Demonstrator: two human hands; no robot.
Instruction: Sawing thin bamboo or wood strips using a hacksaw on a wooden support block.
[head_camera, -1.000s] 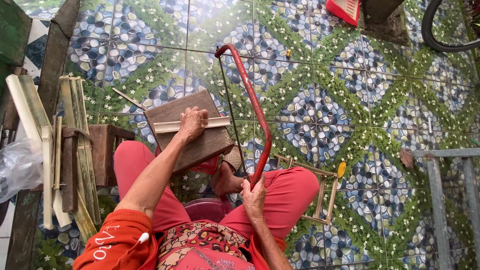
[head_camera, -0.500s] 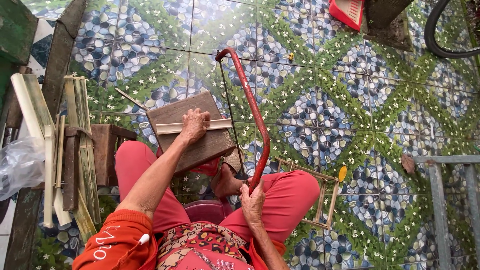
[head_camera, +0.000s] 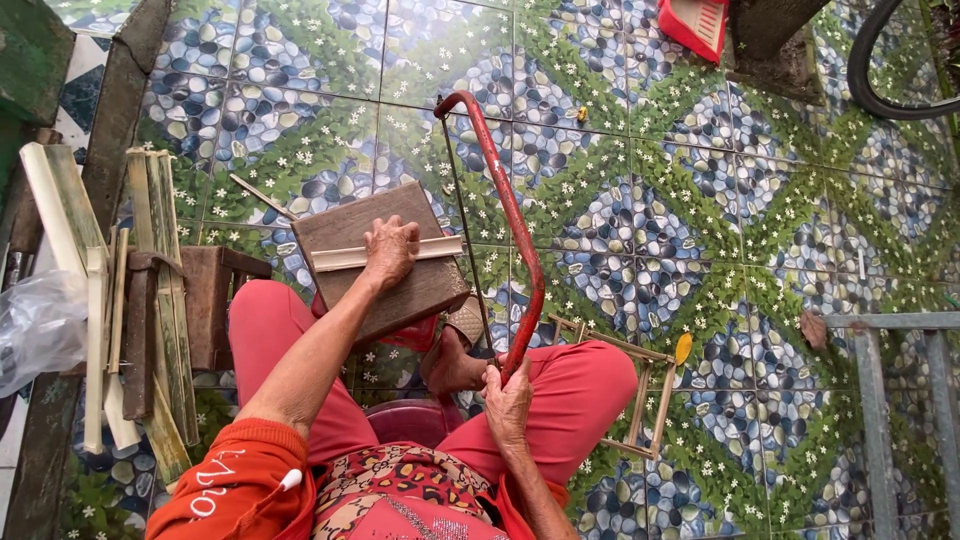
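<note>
Left hand (head_camera: 388, 250) pressing the bamboo strip (head_camera: 345, 258) flat onto the wooden block (head_camera: 400, 290), steadying it | right hand (head_camera: 508, 402) gripping the red hacksaw (head_camera: 510, 215), blade beside the strip.

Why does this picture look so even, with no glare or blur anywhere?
Head view: soft, even daylight, only faint shadows under the wooden block; no glare on the tiles; left hand, right hand and red saw sharp; edges bend slightly from the wide lens.

Strip (head_camera: 385, 253) on board (head_camera: 340, 230), saw (head_camera: 505, 220) just right (blade alongside), slat bundle (head_camera: 110, 300) far left
</note>
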